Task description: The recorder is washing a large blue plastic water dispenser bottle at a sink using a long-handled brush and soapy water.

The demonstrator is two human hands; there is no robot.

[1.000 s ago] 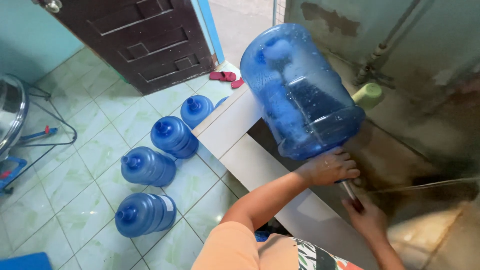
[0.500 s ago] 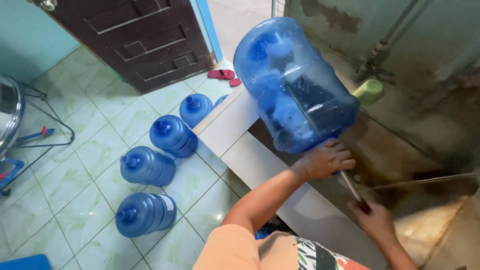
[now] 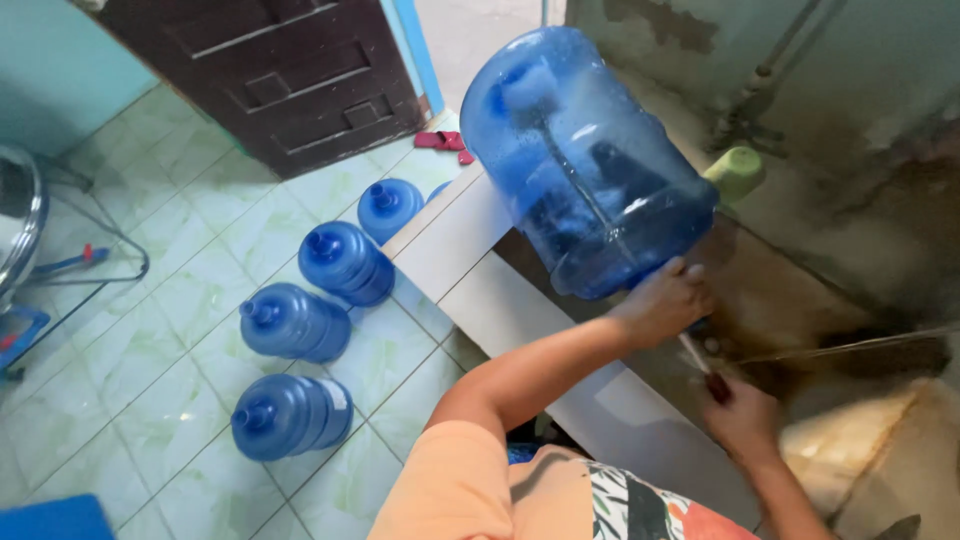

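Observation:
A large blue water jug is tilted over a wet washing trough, its neck pointing down towards me. My left hand grips the jug at the neck. My right hand is closed on the handle of a long thin brush rod. The rod runs through the neck and up inside the jug, and its pale head sits near the jug's base.
Several more blue jugs lie on their sides on the green tiled floor at the left. A white tiled ledge borders the trough. Behind are a dark wooden door, red sandals, a green cup and a wall pipe.
The jug has shifted slightly up and to the left and turned a little. Both hands keep their grips.

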